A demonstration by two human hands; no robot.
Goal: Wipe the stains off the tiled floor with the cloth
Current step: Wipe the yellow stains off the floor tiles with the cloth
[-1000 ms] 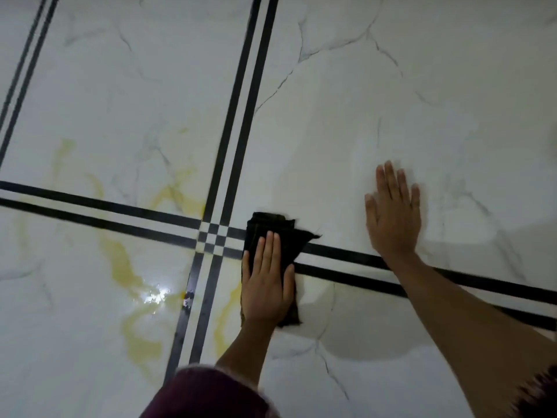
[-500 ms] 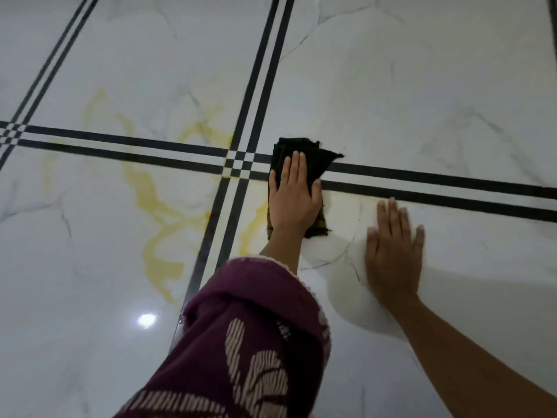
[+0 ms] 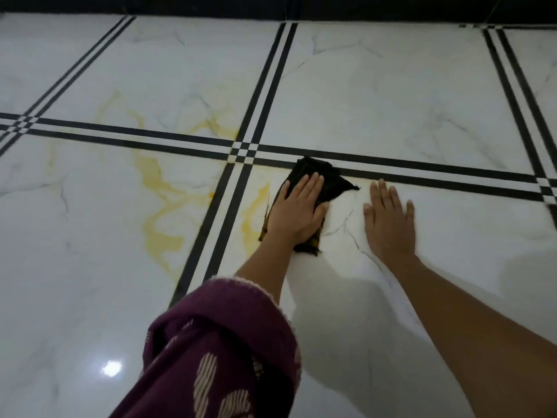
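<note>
A black cloth (image 3: 328,182) lies on the white marble-look tiled floor (image 3: 391,95), just right of where the black double lines cross. My left hand (image 3: 297,211) presses flat on the cloth with straight fingers. To its right, my right hand (image 3: 388,221) rests flat on the bare tile, fingers spread, holding nothing. Yellow stains (image 3: 162,203) run across the tile left of the crossing, and a smaller yellow streak (image 3: 254,206) sits just left of the cloth. More yellow marks (image 3: 211,125) show on the tile beyond the horizontal lines.
Black double lines (image 3: 235,203) divide the floor into large tiles. A dark wall base (image 3: 271,4) runs along the far edge. A purple patterned sleeve (image 3: 223,351) covers my left arm in the foreground. A light glare (image 3: 111,368) reflects at lower left.
The view has tilted up, showing the far wall. My left hand has slid the cloth a little back and right of the crossing; my right hand has come back to lie beside it.
</note>
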